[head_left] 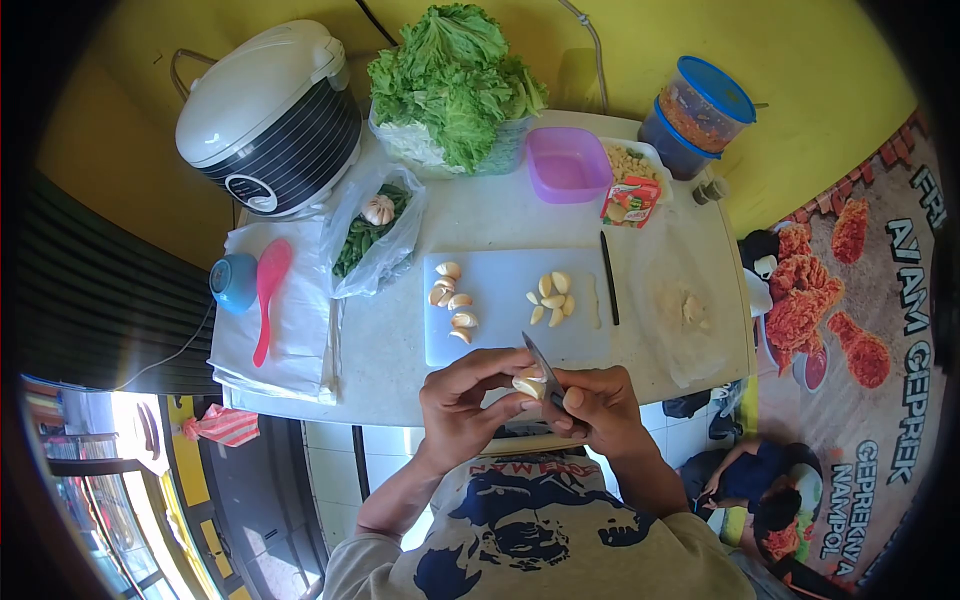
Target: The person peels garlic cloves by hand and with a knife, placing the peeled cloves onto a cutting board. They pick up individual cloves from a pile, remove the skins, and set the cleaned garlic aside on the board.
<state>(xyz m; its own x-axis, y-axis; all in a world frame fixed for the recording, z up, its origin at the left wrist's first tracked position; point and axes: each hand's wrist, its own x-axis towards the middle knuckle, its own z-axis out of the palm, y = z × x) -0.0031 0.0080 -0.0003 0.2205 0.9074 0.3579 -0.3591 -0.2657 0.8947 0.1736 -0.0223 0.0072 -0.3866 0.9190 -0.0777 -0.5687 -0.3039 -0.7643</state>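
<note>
In the head view, my left hand (468, 400) pinches a garlic clove (527, 385) in front of the table's near edge. My right hand (602, 408) grips a small knife (541, 357) with its blade against or very near that clove. Just beyond my hands lies a white cutting board (500, 340). Unpeeled garlic cloves (450, 299) sit along its left side, and peeled cloves (552, 298) are grouped right of its middle. A thin pale strip (595, 300) rests by the board's right edge. My fingers partly cover the held clove and the knife's handle.
A rice cooker (270, 115), lettuce (455, 85) in a tub, and a purple container (568, 165) line the back. Left are a bag of greens (380, 235) and a pink rice paddle (268, 300). Clear plastic with peelings (685, 310) lies right. A person (750, 475) sits lower right.
</note>
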